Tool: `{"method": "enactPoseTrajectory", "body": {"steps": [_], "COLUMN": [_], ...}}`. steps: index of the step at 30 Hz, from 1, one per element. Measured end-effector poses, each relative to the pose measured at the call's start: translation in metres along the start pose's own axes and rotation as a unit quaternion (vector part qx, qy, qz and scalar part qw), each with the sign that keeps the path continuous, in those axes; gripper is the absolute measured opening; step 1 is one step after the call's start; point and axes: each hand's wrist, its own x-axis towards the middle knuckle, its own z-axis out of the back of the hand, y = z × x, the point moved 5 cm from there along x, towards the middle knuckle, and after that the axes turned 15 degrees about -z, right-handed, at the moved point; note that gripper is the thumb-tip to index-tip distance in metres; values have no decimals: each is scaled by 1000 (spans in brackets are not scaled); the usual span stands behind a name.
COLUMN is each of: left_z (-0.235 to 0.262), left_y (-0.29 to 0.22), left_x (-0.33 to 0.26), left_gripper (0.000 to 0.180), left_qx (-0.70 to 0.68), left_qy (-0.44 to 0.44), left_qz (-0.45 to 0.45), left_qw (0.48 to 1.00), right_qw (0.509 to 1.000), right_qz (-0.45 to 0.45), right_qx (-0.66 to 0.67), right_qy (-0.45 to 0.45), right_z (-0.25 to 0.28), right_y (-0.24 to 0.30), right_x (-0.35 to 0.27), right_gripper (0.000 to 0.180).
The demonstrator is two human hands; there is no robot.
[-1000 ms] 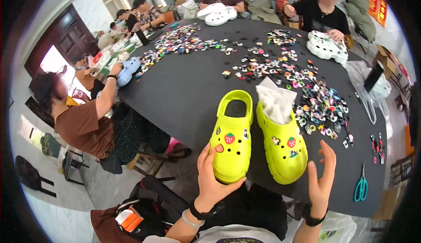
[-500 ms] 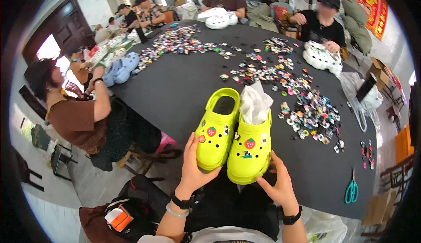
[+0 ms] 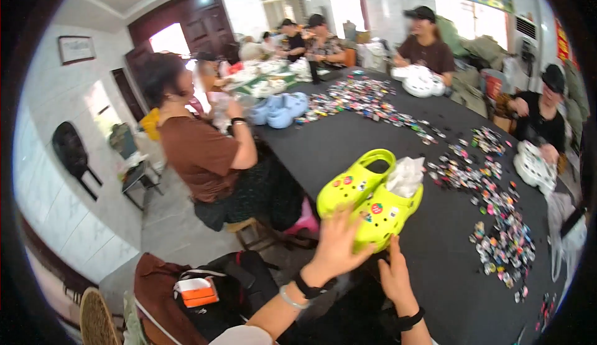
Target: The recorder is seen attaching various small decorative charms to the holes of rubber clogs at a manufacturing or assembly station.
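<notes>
Just below the middle of the frame, we saw the pair of lime-green clogs (image 3: 370, 199) sitting side by side near the front edge of the black table (image 3: 348, 143), toes pointing toward the lower left. Small coloured charms dotted their uppers, and white tissue paper (image 3: 405, 176) stuck out of the clog on the right. Our left hand (image 3: 336, 245) rose from the lower edge with fingers spread wide, the fingertips against the toe of the left clog; it clasped nothing. Our right hand (image 3: 393, 276) stood just beside it, fingers together and pointing up, touching the toe of the right clog from below, again without a real grip. A dark band ringed each wrist.

To the right of the clogs, a broad scatter of loose shoe charms (image 3: 497, 220) ran across the table toward the upper middle of the frame. Light blue clogs (image 3: 280, 110) lay near the far left edge of the table, and white clogs (image 3: 420, 82) lay before a person in a dark cap at the top. A person in a brown shirt (image 3: 202, 152) sat on the left side. An open bag with an orange packet (image 3: 199, 290) lay at the lower left.
</notes>
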Motion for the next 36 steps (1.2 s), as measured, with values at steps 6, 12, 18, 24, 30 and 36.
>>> {"method": "enactPoseTrajectory", "body": {"steps": [6, 12, 18, 24, 30, 36], "left_z": [-32, -44, -45, -48, -46, -65], "left_y": [-1, 39, 116, 198, 271, 272], "left_x": [18, 30, 57, 86, 96, 130], "left_gripper": [82, 83, 85, 78, 81, 82], "left_qx": [174, 253, 298, 310, 344, 313], "left_qy": [120, 107, 120, 170, 177, 194], "left_qz": [1, -11, 23, 79, 122, 109], "left_qw": [977, 962, 947, 932, 914, 923], "right_qw": [977, 993, 981, 970, 918, 854], "right_qz": [25, 15, -20, -159, -254, -438], "right_qx": [178, 89, 135, 129, 259, 270], "right_qy": [112, 81, 141, 135, 158, -78], "right_z": [-26, -5, 47, 75, 101, 160], "right_y": [-33, 14, -8, -63, -118, -214], "right_x": [56, -37, -123, -194, -254, -379], "right_gripper": [75, 69, 64, 59, 52, 37]}}
